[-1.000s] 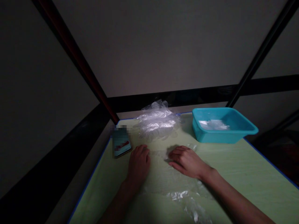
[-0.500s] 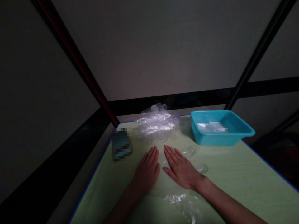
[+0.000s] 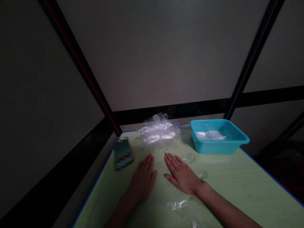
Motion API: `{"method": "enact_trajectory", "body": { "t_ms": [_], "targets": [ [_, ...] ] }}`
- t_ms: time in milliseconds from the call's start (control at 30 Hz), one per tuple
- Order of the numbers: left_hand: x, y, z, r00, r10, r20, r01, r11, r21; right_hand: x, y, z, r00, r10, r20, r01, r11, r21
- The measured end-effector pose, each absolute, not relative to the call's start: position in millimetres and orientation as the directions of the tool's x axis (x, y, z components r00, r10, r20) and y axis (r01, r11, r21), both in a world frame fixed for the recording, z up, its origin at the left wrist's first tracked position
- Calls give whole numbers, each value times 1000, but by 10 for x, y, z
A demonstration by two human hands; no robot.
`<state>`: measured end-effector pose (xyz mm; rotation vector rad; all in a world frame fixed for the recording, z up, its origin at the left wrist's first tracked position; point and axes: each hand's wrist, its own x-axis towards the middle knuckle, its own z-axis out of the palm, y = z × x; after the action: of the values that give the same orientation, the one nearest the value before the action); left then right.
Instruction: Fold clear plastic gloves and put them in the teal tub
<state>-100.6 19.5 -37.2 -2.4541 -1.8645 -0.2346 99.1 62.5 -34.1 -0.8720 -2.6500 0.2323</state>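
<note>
A clear disposable plastic glove lies spread on the table between my forearms. Two of its finger ends stick out past the right side of my right hand. Pressed flat over it is my right hand, fingers stretched out, covering part of the film. My left hand rests flat too, a little to the left, with its thumb spread; whether it touches the glove's edge I cannot tell. Beyond my fingertips sits a loose pile of clear plastic gloves.
A turquoise plastic basin stands at the back right, with folded clear plastic inside. At the left edge is a blurred-out dark object. The pale green table has a blue edge and meets a panelled wall at the back.
My left hand has slid left, widening the gap to my right hand, which stays about where it was on the glove. The view has tilted slightly.
</note>
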Motion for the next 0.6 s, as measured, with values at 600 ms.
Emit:
{"method": "enact_trajectory", "body": {
  "t_ms": [600],
  "targets": [
    [-706, -468, -7, 328, 944, 40, 588, -237, 773, 1720, -160, 130, -895, 446, 11, 421, 852, -310]
  ]
}}
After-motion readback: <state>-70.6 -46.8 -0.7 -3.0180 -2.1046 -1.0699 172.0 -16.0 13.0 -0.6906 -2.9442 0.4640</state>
